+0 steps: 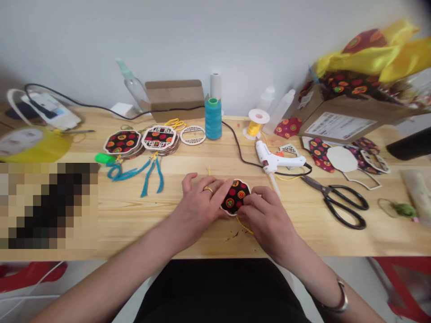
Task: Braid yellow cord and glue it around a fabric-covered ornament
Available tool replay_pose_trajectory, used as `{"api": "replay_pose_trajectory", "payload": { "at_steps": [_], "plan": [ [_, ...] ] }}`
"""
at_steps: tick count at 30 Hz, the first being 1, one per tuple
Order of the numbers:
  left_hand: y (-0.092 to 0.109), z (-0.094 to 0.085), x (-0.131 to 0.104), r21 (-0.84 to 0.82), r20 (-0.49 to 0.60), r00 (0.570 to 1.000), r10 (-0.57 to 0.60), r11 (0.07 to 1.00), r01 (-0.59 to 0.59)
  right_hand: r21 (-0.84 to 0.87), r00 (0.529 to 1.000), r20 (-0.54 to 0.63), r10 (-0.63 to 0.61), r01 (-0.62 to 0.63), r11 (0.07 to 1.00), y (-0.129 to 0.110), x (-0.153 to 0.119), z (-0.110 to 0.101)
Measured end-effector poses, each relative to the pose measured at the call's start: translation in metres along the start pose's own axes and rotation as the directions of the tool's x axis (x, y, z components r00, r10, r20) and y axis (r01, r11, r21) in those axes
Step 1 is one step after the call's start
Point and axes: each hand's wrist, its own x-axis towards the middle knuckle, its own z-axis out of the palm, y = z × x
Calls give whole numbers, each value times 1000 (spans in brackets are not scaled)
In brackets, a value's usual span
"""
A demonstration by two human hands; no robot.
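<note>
Between my hands, just above the wooden table [134,229], is a small wood-rimmed ornament [236,194] faced with black cloth in red and orange flower print. My left hand [206,202] is wrapped round its left side, a ring on one finger. At its right edge, the bent fingers of my right hand [266,214] pinch the rim. A yellow cord [247,227] hangs from the lower edge beside the right fingers; whether they also hold it is hidden. A white glue gun [279,159] lies behind my right hand, and black-handled scissors [336,199] lie to its right.
Stacked ornaments [123,142] with blue tassels [153,177] lie at the back left. A teal thread cone [213,119] and a yellow cord spool [254,124] stand behind. At right are a cardboard box [336,119] of cloth and several wooden cut-outs [342,158]. The glue gun's black cable [235,137] crosses the table.
</note>
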Motion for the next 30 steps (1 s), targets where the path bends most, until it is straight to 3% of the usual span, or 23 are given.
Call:
{"api": "replay_pose_trajectory", "payload": {
  "at_steps": [13,21,25,30],
  "plan": [
    [-3,3,-1,-147,49,998,-44,988,51,31,999,32,19,-20,999,-1,3,2],
    [5,2,-1,-98,61,994,-89,991,94,75,999,-4,45,-45,996,-3,5,-4],
    [7,0,1,-94,51,994,-94,991,99,-12,999,-21,39,-40,999,2,5,-3],
    [6,0,1,-74,51,991,-123,989,127,-150,997,45,69,-61,987,6,4,7]
  ]
}}
